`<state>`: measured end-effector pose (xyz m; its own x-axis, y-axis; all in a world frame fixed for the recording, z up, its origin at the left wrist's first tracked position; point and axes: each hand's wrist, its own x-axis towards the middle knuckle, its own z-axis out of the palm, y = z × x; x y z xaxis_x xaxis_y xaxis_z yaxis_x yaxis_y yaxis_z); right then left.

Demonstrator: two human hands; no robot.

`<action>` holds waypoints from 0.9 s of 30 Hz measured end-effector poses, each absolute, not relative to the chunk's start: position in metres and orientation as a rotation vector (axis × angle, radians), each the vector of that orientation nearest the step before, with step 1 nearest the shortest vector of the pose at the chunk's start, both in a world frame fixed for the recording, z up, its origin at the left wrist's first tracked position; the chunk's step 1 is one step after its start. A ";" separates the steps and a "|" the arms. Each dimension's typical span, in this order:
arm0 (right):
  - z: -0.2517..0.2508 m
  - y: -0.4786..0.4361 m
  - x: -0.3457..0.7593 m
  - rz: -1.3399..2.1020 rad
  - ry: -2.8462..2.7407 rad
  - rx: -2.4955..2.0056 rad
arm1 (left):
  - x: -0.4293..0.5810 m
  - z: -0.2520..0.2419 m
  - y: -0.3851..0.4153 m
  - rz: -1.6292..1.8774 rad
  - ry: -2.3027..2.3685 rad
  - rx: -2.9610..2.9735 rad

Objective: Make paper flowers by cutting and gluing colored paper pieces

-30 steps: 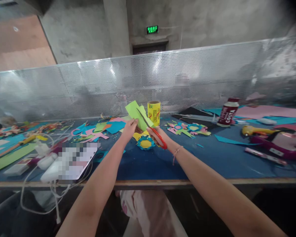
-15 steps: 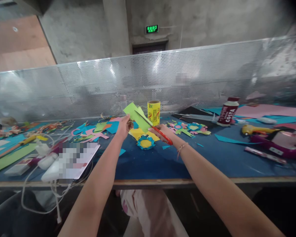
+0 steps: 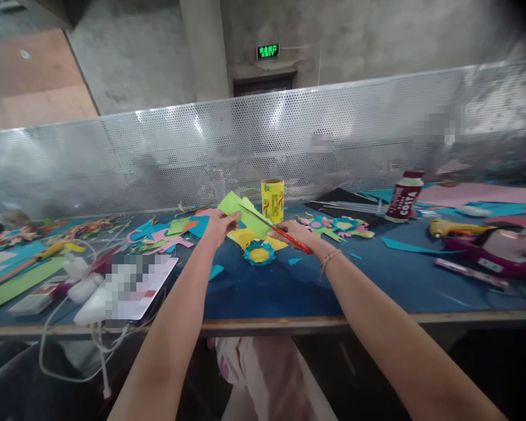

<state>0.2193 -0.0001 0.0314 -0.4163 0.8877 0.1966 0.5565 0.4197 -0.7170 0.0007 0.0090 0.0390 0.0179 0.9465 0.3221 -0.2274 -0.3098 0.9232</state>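
My left hand (image 3: 222, 225) pinches the left edge of a light green sheet of paper (image 3: 232, 202), held up above the table. In my right hand (image 3: 298, 233) are red-handled scissors (image 3: 294, 240), their blades lying across the green paper and pointing up to the left. Whether the blades are parted is hard to see. Below the paper lies a blue paper ring with a yellow centre (image 3: 260, 253), partly over yellow paper (image 3: 241, 237). A yellow roll of tape (image 3: 272, 200) stands upright just behind my hands.
Coloured paper scraps (image 3: 170, 231) lie at left, and paper flowers (image 3: 344, 225) at right. A phone or tablet (image 3: 158, 280) with white cables sits near the front left edge. A Costa bottle (image 3: 405, 196) and a yellow glue gun (image 3: 458, 228) stand or lie to the right. A perforated metal screen (image 3: 245, 140) closes the back.
The green paper and both hands have come down slightly. The scissors have shifted a little lower and to the right, still across the paper.
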 end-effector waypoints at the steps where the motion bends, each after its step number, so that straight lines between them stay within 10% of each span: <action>1: 0.030 -0.001 0.219 0.828 -2.098 -1.203 | 0.001 0.039 0.008 1.496 0.840 1.266; 27: 0.015 -0.023 0.184 1.459 -1.880 -0.894 | 0.011 0.046 0.005 1.897 0.572 0.706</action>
